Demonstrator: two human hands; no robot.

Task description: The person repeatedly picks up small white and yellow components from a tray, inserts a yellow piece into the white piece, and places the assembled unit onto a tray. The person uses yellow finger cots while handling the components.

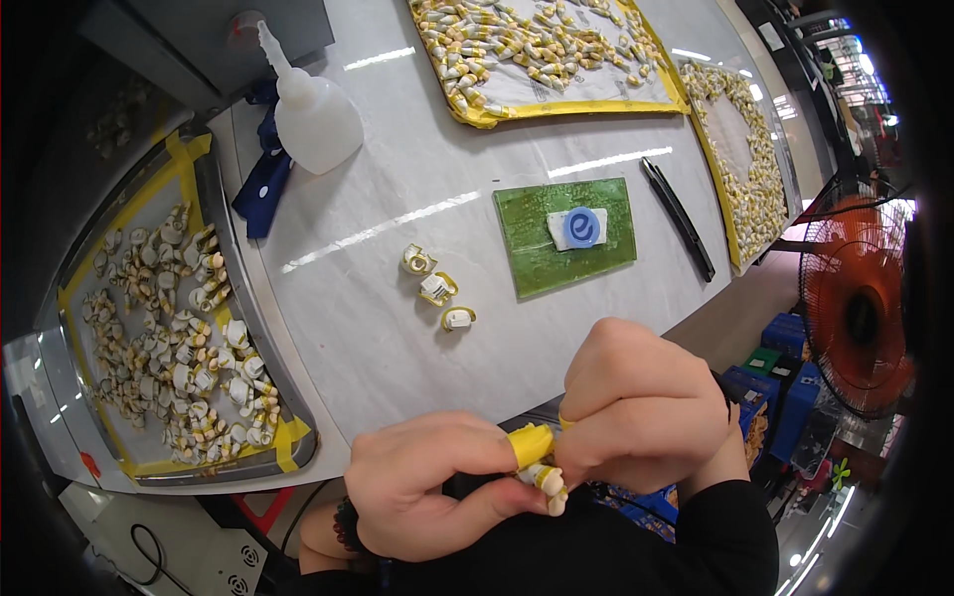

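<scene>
Nearest to the body, between the two hands, there is a small cream-and-yellow piece with smooth, rounded tips point(545, 479); its upper part is hidden by the fingers. Its long axis is tilted, and the cream tips point down toward the person, a little to the right. The left hand point(427, 487) grips this piece between the thumb and the forefinger, and a smooth yellow covering point(532, 445) lies at the end of the forefinger. The right hand point(651, 407) is curled closed, with its fingertips just beside the piece; what it pinches I cannot tell.

Beyond the hands, on the pale, glossy tabletop with faint grey veins point(368, 358), three small white pieces with ragged yellow edges point(437, 288) stand in a slanting row. At the left, a dark-rimmed tray with yellow tape at its corners point(291, 445) holds a heap of similar knobby pieces. Right of the row lies a green, glassy, square plate point(527, 268), carrying a white block under a round blue disc point(583, 228). Beside it is a slim black tool point(680, 221). Farther, a translucent white plastic bottle with a long nozzle point(318, 124) stands near a yellow-edged tray full of slender pieces point(586, 107).
</scene>
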